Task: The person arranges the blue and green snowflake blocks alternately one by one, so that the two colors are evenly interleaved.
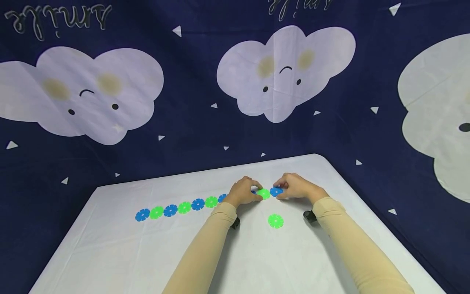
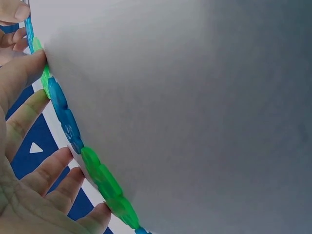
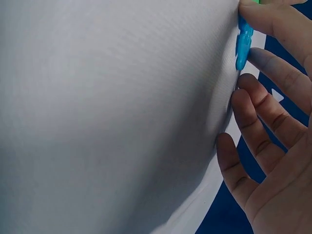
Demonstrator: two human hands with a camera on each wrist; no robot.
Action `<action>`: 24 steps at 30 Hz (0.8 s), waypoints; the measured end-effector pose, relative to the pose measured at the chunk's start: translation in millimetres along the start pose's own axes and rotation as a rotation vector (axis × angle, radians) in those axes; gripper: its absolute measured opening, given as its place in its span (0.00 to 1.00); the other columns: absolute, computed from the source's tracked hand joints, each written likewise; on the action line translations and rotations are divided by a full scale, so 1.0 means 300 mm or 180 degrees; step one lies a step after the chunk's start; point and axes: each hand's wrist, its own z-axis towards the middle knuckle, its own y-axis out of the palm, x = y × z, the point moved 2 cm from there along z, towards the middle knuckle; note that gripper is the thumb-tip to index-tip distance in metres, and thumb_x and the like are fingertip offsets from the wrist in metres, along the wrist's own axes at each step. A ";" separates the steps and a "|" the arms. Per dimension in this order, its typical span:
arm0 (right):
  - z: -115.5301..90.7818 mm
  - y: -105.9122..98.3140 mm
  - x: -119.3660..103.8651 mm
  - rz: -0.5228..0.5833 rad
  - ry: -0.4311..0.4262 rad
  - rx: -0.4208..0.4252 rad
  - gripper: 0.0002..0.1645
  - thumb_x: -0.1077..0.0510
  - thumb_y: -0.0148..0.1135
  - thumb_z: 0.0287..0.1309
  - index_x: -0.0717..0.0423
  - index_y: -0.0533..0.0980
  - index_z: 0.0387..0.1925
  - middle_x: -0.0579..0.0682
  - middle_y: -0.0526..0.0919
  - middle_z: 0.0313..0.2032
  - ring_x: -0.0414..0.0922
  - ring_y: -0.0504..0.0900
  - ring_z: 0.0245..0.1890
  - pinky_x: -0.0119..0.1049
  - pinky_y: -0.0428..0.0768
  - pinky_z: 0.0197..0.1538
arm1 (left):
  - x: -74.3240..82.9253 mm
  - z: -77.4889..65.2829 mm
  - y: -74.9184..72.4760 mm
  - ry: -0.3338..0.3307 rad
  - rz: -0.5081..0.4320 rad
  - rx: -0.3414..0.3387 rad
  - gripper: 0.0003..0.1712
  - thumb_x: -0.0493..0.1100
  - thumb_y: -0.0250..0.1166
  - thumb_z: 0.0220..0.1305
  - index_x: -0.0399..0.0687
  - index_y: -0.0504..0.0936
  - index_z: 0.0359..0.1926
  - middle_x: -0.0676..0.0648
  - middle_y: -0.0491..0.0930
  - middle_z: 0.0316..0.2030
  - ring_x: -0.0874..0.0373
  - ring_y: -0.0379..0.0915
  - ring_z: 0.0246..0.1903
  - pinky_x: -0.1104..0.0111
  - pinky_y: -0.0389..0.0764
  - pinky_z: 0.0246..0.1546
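A row of flat notched discs, blue and green by turns, runs across the white table, starting with a blue disc [image 1: 142, 214] at its left end. Near the right end my left hand [image 1: 243, 192] pinches a green disc [image 1: 263, 193] between thumb and forefinger. My right hand [image 1: 293, 186] pinches the blue disc [image 1: 276, 191] at the row's right end, right beside that green one. In the left wrist view, another blue disc [image 2: 65, 115] and a green disc [image 2: 109, 187] lie along my left fingers. The left hand covers part of the row in the head view.
A loose green disc [image 1: 276, 221] lies on the white table [image 1: 110, 253] between my forearms, nearer to me than the row. Behind the table hangs a dark blue cloth [image 1: 191, 151] with white clouds and triangles.
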 end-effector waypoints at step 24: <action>-0.155 -0.004 -0.033 0.0121 -0.0141 -0.0074 0.24 0.46 0.81 0.58 0.51 0.88 0.53 0.47 0.87 0.44 0.43 0.82 0.44 0.38 0.81 0.50 | 0.032 0.029 -0.003 0.0103 -0.0058 -0.0151 0.28 0.53 0.78 0.66 0.58 0.86 0.65 0.44 0.76 0.72 0.46 0.66 0.77 0.23 0.53 0.76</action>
